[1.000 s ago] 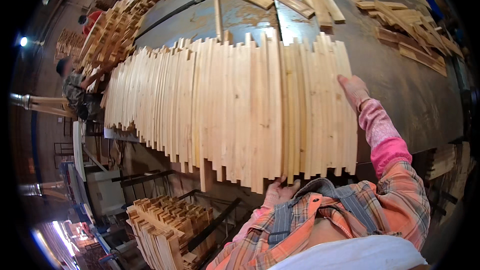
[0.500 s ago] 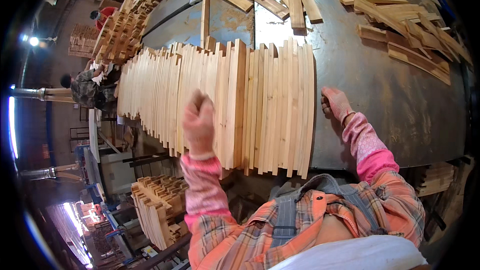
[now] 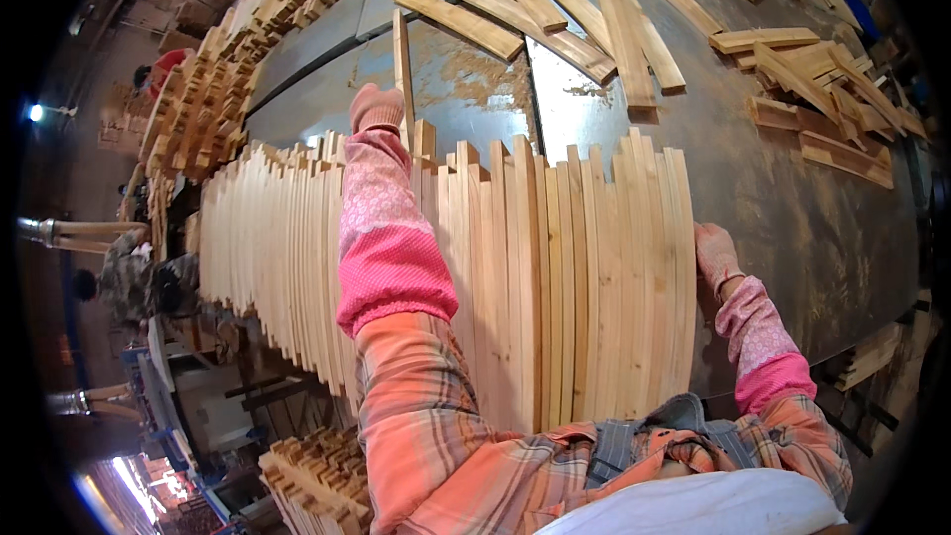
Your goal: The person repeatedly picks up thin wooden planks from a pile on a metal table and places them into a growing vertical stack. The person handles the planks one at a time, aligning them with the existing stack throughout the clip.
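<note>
A long row of pale wooden slats (image 3: 614, 287) stands packed side by side on the metal table, their ends uneven. My left hand (image 3: 376, 107), in a pale pink knitted glove, is stretched past the far ends of the row. Its fingers look curled; my wrist hides what they may hold. Right beside it a longer wooden strip (image 3: 401, 64) sticks out of the row, lying away from me. My right hand (image 3: 715, 253), gloved too, is at the right end of the row, bent fingers against the outermost slat, with nothing visible inside them.
Loose boards (image 3: 624, 40) lie scattered at the table's far side. A heap of boards (image 3: 822, 89) is at the far right. Stacked wood (image 3: 193, 104) rises at the far left; another stack (image 3: 317, 481) stands low left. A co-worker (image 3: 129, 267) is at the left.
My left hand has gone from above the slats to beyond their far ends. My right hand has come against the right end of the row. The view has shifted, so the row appears lower.
</note>
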Available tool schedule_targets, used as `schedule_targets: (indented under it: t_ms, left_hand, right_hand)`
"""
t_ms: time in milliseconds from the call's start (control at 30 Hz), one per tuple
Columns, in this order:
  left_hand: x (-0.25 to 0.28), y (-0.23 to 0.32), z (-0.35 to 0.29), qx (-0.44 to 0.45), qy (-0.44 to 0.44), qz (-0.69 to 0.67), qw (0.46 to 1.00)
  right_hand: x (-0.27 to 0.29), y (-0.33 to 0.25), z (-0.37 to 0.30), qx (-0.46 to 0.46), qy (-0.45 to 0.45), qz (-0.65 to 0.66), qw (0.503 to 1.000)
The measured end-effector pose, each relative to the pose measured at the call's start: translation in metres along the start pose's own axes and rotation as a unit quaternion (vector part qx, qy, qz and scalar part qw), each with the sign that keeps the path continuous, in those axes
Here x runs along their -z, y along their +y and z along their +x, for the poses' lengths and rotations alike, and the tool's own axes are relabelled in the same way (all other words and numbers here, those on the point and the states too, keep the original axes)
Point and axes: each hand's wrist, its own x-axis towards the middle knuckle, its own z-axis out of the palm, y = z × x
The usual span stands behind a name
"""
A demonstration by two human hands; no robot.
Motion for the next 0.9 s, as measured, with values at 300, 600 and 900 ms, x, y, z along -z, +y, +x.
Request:
schedule_targets:
  t_ms: [300, 600, 900]
  left_hand:
    - [-0.111, -0.019, 0.111, 0.043, -0.123, -0.016, 0.991]
    - [-0.153, -0.047, 0.130, -0.024, -0.121, -0.002, 0.992]
    - [0.005, 0.003, 0.084, -0.134, 0.113, -0.332, 0.927]
  right_hand:
    - [0.009, -0.027, -0.003, -0.063, -0.011, -0.088, 0.994]
    - [-0.004, -0.007, -0.002, -0.079, 0.030, -0.048, 0.995]
    - [0.010, -0.056, -0.007, -0.174, -0.007, 0.019, 0.985]
